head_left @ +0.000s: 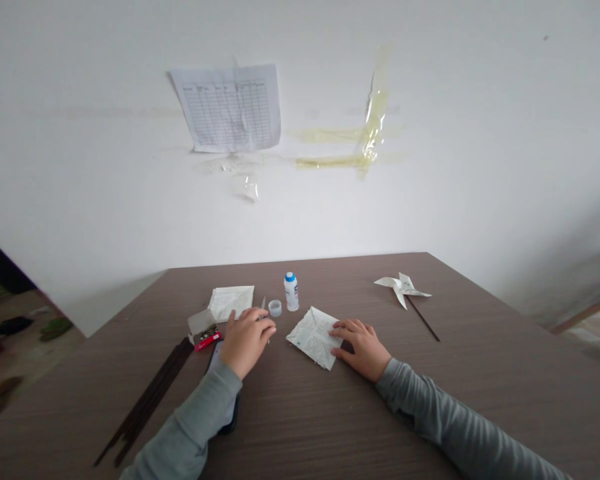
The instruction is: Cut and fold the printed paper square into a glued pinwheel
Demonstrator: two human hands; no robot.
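Note:
A square of printed paper (312,339) with folded or creased corners lies at the middle of the table. My right hand (363,347) rests on its right edge, fingers stretched out and lying on the sheet. My left hand (247,341) is left of that paper, its fingers bent together and pointing down. A thin pointed metal piece (263,303) shows just beyond the left fingers; whether they hold it is hidden. Close by stand a small clear cap-like cup (275,308) and a white bottle with a blue cap (291,293).
More paper squares (231,300) lie at the back left. Nearby are an open small red-and-white box (205,331), a bundle of dark sticks (150,400) and a phone (229,417) partly under my left arm. A paper pinwheel (401,287) on a dark stick lies right.

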